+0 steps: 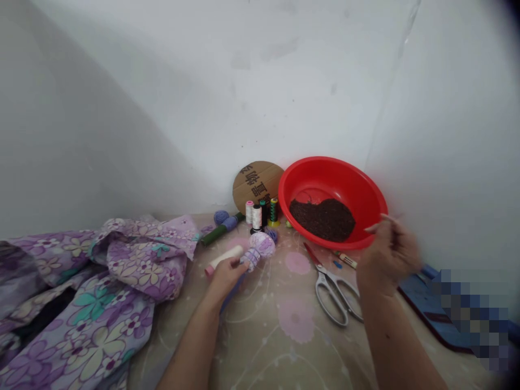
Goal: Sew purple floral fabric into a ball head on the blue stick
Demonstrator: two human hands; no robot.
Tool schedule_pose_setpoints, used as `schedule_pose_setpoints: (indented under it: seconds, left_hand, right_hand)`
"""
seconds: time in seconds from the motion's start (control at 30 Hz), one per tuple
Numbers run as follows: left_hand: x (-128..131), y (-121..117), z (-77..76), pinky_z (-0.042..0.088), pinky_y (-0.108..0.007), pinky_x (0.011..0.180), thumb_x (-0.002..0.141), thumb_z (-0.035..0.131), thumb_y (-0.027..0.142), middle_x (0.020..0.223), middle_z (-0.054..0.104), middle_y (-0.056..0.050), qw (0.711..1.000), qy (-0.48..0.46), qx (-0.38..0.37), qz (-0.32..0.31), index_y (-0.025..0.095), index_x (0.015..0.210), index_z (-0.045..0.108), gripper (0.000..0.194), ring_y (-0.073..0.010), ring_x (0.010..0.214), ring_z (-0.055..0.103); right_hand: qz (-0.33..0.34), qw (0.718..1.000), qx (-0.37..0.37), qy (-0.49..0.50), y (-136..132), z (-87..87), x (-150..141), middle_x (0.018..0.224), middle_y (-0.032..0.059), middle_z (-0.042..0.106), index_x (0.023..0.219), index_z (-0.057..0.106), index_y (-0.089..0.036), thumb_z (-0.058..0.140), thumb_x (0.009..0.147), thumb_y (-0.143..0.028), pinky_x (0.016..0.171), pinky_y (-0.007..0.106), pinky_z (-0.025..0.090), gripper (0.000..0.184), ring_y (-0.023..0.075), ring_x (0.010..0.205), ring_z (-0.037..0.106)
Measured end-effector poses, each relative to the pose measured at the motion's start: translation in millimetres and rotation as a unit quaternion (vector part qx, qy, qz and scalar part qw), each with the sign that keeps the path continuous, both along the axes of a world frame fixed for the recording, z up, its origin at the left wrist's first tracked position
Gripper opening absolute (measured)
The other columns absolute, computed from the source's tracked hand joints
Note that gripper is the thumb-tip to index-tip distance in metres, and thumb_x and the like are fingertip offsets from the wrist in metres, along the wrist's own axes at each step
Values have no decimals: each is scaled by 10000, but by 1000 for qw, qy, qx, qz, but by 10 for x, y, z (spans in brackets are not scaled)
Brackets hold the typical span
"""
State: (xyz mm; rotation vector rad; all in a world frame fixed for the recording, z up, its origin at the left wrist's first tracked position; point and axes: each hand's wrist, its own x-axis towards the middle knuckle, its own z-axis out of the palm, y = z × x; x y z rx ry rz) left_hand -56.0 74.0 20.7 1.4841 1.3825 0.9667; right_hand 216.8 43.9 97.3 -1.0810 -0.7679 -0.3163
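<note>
Left hand (225,277) is closed around a cream tube (223,258) with a pink end, its fingers touching a lilac cloth ball (262,245) near the far edge of the mat (276,338). Right hand (390,259) pinches a thin pale sliver (377,223) just beside the rim of a red basin (368,203) holding dark grains (323,219) at the far right corner. Scissors (335,295) lie below the basin; thread spools (257,215) stand along the far edge.

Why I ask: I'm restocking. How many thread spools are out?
4, in a row by the red bowl: pink spool, white spool, dark spool, green spool. Others may be hidden.
</note>
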Motion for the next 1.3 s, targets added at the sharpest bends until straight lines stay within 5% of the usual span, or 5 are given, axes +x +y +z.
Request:
schedule_pose_setpoints:
  seconds: [0.07, 0.17, 0.33, 0.7, 1.3]
  left_hand:
    - [5, -7, 22, 295, -210, 381, 661, 528, 428, 460, 490, 17, 1000, -15, -18, -2, 126, 713, 557, 308, -89, 382, 430]
    - [11, -18, 43, 339, -213, 384, 647, 561, 426, 474, 508, 9, 996, -50, -64, -19, 130, 739, 552, 310, -95, 384, 458]
    - [41, -45, 45, 379, -213, 387, 614, 605, 451, 493, 533, 11, 991, -77, -100, -51, 123, 792, 555, 376, -95, 384, 481]
    - [34, -71, 36, 399, -194, 394, 626, 631, 400, 537, 566, -13, 968, -194, -128, -98, 107, 819, 552, 360, -111, 451, 533]
    - [9, -41, 12, 388, -189, 383, 601, 652, 341, 513, 559, -7, 969, -186, -135, -90, 100, 795, 546, 327, -103, 419, 516]
  right_hand:
    - [143, 987, -71, 0, 76, -84, -146, 627, 11, 544, 865, 606, -153, 488, 760, -332, 610, 285, 418, 239, 130, 589, 504]
    - [338, 924, -173, 41, 189, -272, -447, 546, -13, 519, 864, 583, -155, 507, 730, -365, 447, 229, 358, 260, 101, 453, 436]
    - [440, 867, -236, -8, 201, -520, -851, 516, -22, 506, 715, 589, -161, 503, 719, -342, 431, 208, 330, 201, 90, 445, 415]
    - [501, 819, -276, -49, 127, -732, -1098, 514, -39, 468, 606, 523, -169, 439, 742, -306, 464, 184, 330, 210, 86, 475, 423]
    - [383, 821, -360, -226, 122, -902, -1075, 662, 13, 632, 745, 650, -184, 446, 758, -262, 565, 202, 371, 219, 130, 615, 537]
